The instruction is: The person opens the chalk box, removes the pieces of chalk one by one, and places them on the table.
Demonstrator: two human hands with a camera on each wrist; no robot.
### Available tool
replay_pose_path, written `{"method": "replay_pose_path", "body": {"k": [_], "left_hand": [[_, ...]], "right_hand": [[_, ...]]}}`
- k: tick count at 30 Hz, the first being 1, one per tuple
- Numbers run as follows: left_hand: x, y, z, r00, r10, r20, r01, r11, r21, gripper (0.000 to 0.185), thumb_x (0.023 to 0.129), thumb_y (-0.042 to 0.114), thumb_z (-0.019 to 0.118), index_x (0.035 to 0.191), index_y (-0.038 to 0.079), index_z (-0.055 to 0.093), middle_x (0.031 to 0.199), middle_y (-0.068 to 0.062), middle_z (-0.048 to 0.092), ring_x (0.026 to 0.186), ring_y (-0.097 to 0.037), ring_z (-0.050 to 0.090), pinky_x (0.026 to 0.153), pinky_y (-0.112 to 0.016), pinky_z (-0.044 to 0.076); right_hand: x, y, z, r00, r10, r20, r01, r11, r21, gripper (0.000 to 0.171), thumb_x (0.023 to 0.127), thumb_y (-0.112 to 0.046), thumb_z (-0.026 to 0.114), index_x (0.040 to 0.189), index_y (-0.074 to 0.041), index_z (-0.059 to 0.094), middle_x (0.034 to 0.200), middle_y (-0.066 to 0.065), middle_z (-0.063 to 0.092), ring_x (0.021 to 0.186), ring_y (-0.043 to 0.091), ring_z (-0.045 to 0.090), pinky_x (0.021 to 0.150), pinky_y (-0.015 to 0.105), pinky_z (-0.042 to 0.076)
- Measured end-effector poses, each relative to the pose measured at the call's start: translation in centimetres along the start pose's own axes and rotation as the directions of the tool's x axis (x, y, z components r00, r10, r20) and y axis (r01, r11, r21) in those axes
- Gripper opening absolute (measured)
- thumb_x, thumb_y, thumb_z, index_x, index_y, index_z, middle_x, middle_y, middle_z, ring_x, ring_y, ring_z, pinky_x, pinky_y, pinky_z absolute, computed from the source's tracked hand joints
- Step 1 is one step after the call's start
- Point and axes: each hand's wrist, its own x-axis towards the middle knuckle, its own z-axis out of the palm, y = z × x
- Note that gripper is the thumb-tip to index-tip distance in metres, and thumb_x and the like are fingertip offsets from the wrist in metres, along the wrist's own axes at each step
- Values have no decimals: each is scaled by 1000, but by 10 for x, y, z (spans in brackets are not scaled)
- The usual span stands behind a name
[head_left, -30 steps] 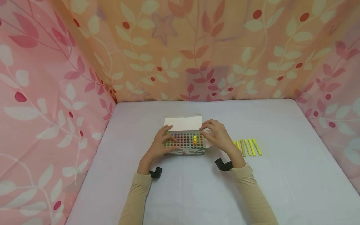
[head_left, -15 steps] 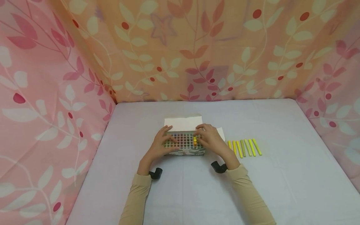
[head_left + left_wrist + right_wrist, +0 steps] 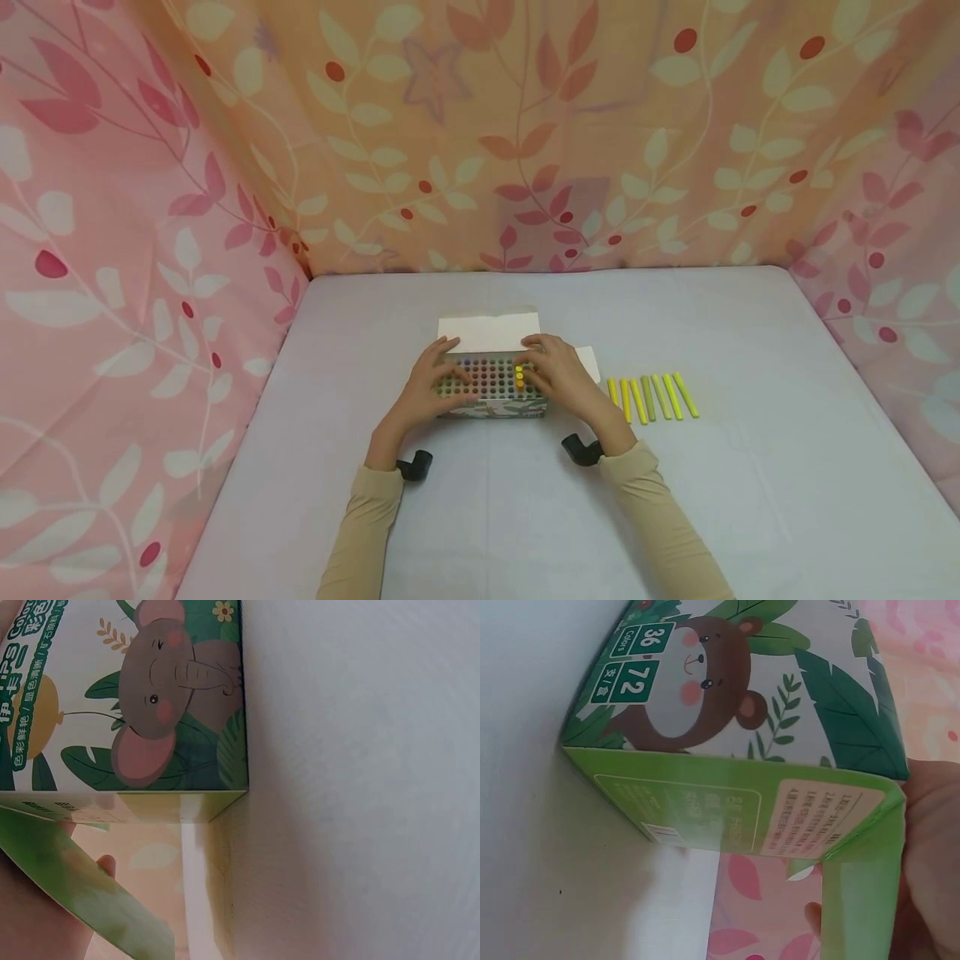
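An open crayon box (image 3: 495, 407) stands mid-table with several coloured crayon tips showing in rows. A yellow crayon (image 3: 519, 372) sticks up above the others, just over an orange one. My right hand (image 3: 529, 363) curls over the box's right end, thumb and fingertips pinching that yellow crayon. My left hand (image 3: 450, 368) lies with straight fingers on the box's left end. In the left wrist view, the box's elephant print (image 3: 169, 682) fills the top. The right wrist view shows the bear-printed side (image 3: 705, 675) and a green flap (image 3: 855, 900).
Several yellow crayons (image 3: 651, 397) lie side by side on the table (image 3: 675, 500) right of the box. The white lid flap (image 3: 489, 331) stands behind the box and a side flap (image 3: 588, 362) juts right. Floral curtains close in the left, back and right.
My right hand slid left from the box's right edge onto the raised crayons, uncovering more of the yellow row. The left hand stayed put.
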Motion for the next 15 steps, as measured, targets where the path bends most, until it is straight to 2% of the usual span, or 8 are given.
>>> {"method": "replay_pose_path", "body": {"k": [7,15], "left_hand": [[-1,-1,1,1000,-8,-3,8,1000,10,25,73,49,74,85,29,65,150,7,28,143,-22,10,109,-61,13],[-1,-2,1,1000,-22,2,22,1000,13,28,72,51,74,86,29,65,150,11,25,143,-15,7,110,-59,12]], "right_hand": [[0,-1,-1,999,-17,-45,18,1000,11,14,90,-21,61,104,-17,61,131,9,49,124,29,41,103,53,31],[2,-3,-10,982,-48,-183,67,993,98,15,87,-20,65,100,-15,60,129,9,48,121,30,44,98,57,34]]}}
